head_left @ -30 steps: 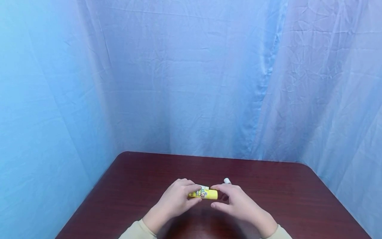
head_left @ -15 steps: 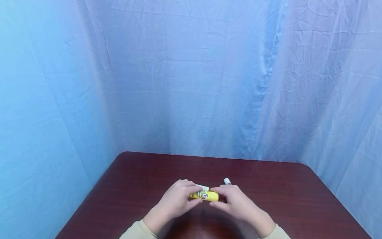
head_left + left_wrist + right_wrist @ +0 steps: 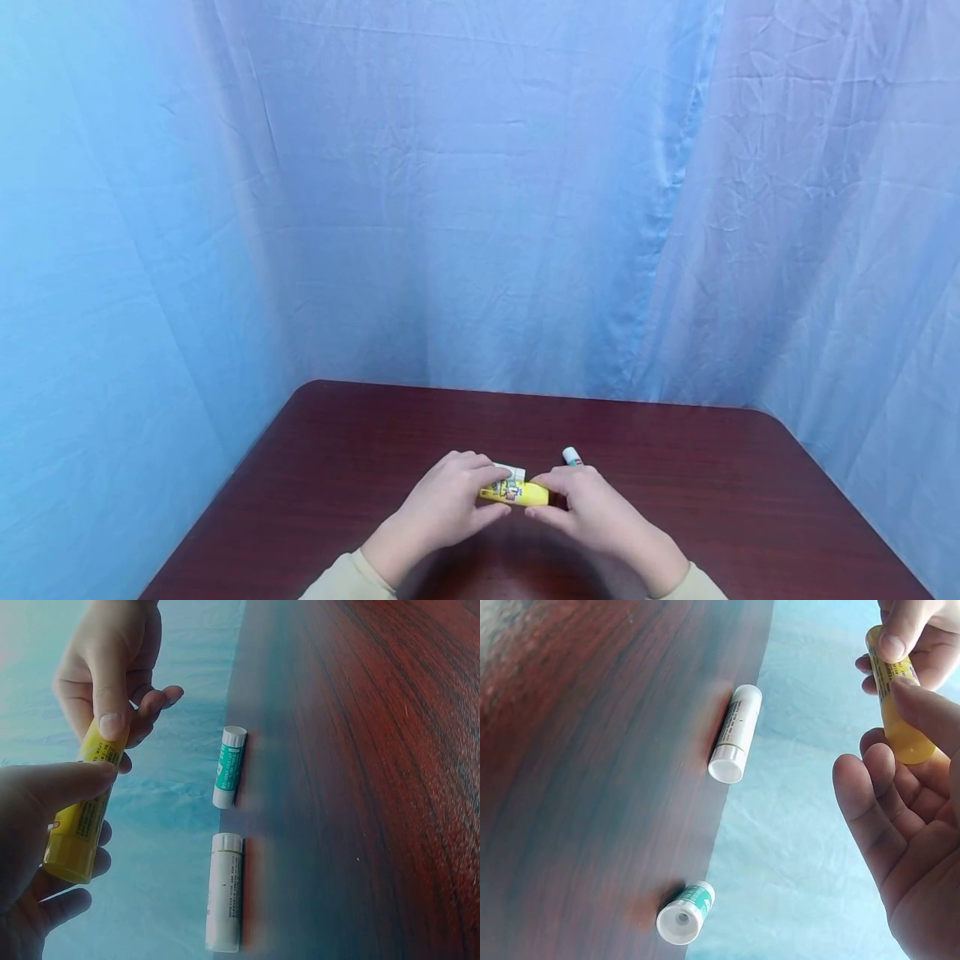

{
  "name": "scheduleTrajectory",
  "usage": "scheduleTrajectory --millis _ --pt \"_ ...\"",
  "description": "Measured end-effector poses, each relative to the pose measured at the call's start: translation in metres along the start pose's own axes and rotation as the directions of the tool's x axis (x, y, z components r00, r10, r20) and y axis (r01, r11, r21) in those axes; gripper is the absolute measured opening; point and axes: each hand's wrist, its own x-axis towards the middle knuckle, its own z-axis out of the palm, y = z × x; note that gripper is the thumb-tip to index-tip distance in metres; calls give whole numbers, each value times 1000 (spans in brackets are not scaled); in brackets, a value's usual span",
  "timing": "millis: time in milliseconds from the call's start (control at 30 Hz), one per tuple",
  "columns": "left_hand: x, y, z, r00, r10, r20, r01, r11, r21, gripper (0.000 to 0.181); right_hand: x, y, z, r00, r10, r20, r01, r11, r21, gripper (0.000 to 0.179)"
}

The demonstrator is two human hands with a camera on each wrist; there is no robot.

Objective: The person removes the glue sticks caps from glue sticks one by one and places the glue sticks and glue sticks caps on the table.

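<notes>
A yellow glue stick with a printed label is held level between both hands, above the table. My left hand grips its left end between thumb and fingers. At the other end my right hand pinches it, the thumb lying along its side. In the left wrist view the yellow tube runs at a slant from one hand to the other. Behind it a white glue stick lies on the table, partly covered by the left fingers in the head view. Farther right lies a green-and-white glue stick.
The dark red wooden table has rounded far corners. Pale blue curtains hang behind it and on both sides. In the right wrist view the green-and-white stick shows one round end toward the camera.
My right hand has closed its thumb and fingers onto the right end of the yellow glue stick. That end has dipped slightly. The left hand has hardly moved.
</notes>
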Motion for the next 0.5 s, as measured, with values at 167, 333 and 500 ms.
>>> scheduleTrajectory --millis 167,333,500 --pt "1 0 -1 1000 22 -17 -22 999 23 31 0 0 2 1000 -18 -2 18 1000 -3 12" --pt "1 0 -2 1000 20 3 -20 999 27 31 0 0 2 1000 -22 3 22 1000 -4 12" --pt "0 -1 -3 999 36 13 -37 998 41 32 1 -1 1 1000 -7 28 7 1000 12 11"
